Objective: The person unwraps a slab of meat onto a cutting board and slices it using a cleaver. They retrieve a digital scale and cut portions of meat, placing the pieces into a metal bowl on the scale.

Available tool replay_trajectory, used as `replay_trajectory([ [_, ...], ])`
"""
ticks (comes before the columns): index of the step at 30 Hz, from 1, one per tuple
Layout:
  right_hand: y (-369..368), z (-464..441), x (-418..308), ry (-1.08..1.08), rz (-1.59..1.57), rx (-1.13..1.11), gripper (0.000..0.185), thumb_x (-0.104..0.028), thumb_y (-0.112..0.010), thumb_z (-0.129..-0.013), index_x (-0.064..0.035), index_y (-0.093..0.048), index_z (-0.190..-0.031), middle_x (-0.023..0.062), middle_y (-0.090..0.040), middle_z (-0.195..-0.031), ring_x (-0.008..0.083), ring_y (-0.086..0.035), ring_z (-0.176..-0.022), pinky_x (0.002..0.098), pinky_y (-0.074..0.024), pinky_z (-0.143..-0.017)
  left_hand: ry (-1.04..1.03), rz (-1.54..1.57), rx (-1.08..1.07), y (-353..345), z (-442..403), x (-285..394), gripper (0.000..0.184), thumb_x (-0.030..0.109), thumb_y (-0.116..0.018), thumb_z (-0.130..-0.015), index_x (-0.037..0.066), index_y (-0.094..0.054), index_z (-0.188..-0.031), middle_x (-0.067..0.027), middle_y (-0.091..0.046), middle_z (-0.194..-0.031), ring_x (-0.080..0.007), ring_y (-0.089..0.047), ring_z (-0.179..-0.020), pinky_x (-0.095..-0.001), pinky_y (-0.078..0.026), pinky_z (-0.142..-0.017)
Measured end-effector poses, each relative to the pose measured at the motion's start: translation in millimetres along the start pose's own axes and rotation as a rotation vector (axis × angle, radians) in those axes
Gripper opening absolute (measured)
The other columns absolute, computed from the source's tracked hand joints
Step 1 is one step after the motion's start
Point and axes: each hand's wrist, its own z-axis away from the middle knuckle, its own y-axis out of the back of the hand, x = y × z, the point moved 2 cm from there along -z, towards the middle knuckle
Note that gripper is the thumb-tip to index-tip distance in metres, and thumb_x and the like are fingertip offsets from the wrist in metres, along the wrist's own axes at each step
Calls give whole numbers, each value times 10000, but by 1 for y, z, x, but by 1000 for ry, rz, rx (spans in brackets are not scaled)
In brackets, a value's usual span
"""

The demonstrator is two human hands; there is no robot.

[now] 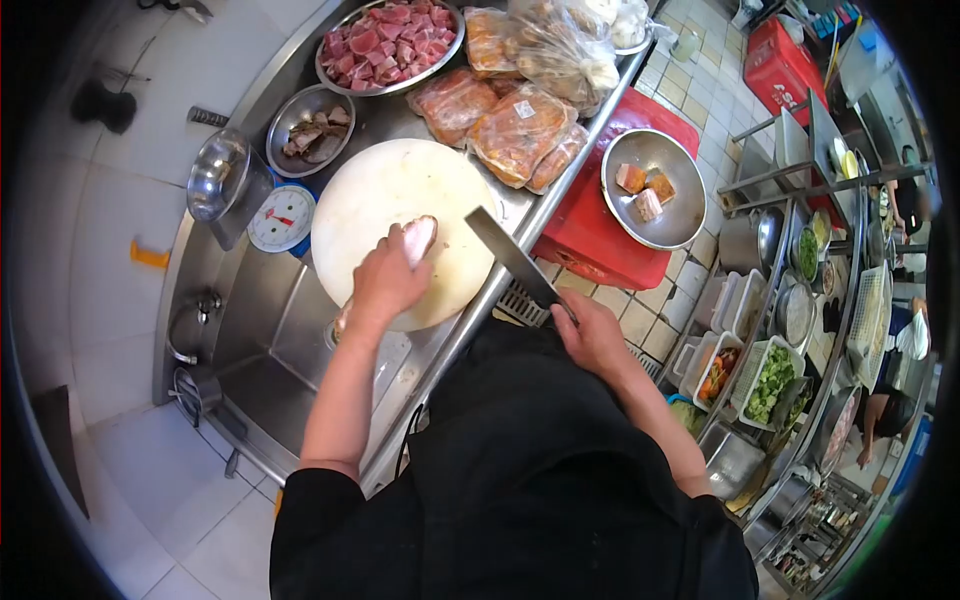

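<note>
My left hand [392,278] is closed on a piece of pale meat [420,238] lying on the round white cutting board [350,190]. The meat has a browned edge; part of it is hidden under the fingers. To the right, my right hand [592,328] grips the handle of a cleaver [510,257]. The blade points up and to the left, its tip over the board's right edge, apart from the meat. Several browned meat chunks [648,204] sit in a metal bowl [688,222] on a red surface [607,262] beyond the cleaver.
Behind the board are a bowl of cubed raw meat [388,42], a small bowl of meat scraps [318,135] and bagged meat [520,130]. A scale [282,219] and sink [262,385] lie left. Shelves [760,300] with vegetables and another person [885,415] are at the right.
</note>
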Motion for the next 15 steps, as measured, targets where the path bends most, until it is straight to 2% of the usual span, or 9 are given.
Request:
replay_trajectory([
  [2,-8,-18,-17,60,14,-5,302,-227,-601,-1048,-50,-630,-1292,216,-717,-1142,441,-690,-1048,502,-567,-886,46,-119,112,-3,12,15,660,387,-799,-858,28,-555,-1355,-225,-691,-1231,-398,-705,-1103,-511,-560,-938],
  [3,-11,-25,-25,116,27,-10,304,-234,-581,-1056,-63,-611,-1305,202,-709,-1138,434,-688,-1046,516,-565,-885,91,-101,11,-8,6,12,731,389,-847,-823,47,-534,-1389,-193,-650,-1280,-400,-687,-1141,-518,-555,-948],
  [7,-20,-44,-48,101,154,-86,271,-230,-536,-1069,-101,-559,-1306,185,-675,-1056,435,-685,-978,564,-557,-824,49,-60,59,-2,-1,-6,684,376,-843,-820,51,-576,-1359,-202,-694,-1221,-393,-705,-1106,-511,-557,-931],
  [9,-23,-49,-54,104,173,-99,266,-229,-532,-1068,-98,-557,-1298,188,-678,-1062,435,-689,-972,562,-561,-815,-9,4,-41,9,-3,-9,666,397,-846,-795,72,-624,-1332,-206,-745,-1154,-399,-721,-1062,-511,-554,-920],
  [11,-21,-52,-62,102,193,-114,261,-229,-528,-1067,-95,-556,-1290,191,-680,-1068,435,-692,-966,560,-565,-807,-29,3,-28,10,-3,-9,632,392,-837,-801,73,-641,-1310,-208,-756,-1124,-395,-726,-1054,-509,-554,-917],
  [15,-22,-55,-71,64,264,-188,245,-190,-513,-1056,-38,-544,-1245,216,-688,-1021,432,-710,-911,560,-568,-772,-35,-27,-11,9,-4,-3,604,408,-817,-816,77,-652,-1294,-201,-765,-1107,-398,-732,-1036,-509,-560,-898],
])
